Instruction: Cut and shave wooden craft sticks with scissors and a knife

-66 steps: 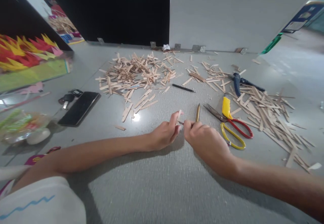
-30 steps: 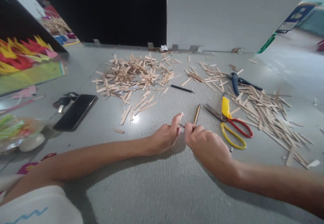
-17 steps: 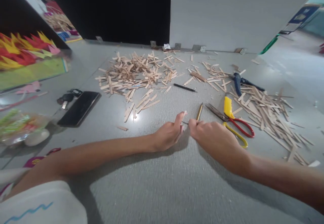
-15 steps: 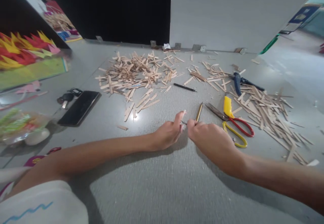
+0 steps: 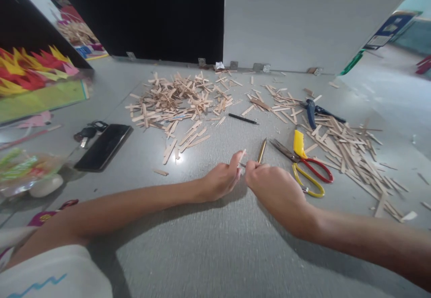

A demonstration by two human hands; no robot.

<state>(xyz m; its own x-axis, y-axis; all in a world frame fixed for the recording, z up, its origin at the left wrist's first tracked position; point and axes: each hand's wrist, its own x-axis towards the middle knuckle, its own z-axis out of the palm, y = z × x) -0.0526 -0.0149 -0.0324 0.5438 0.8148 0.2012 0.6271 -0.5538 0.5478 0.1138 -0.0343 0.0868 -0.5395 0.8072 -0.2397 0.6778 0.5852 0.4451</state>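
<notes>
My left hand is closed, pinching a small pale wooden stick that pokes up past the fingertips. Close beside it, my right hand is closed around a thin tool whose narrow dark tip points at the left hand's fingers; most of this tool is hidden in the fist. A gold pen-like object sticks out just beyond the right fist, and I cannot tell whether it lies on the floor or is held. Right of that fist are scissors with red and yellow handles and a yellow-handled cutter.
Loose wooden sticks lie in a heap ahead and a pile to the right, with blue-handled pliers. A black pen lies between them. Left are a phone and keys. Hinged panels stand behind.
The view has shifted slightly, so most things sit a little further left. Both hands keep nearly the same pose, and the wooden stick in the left fingers shows more clearly.
</notes>
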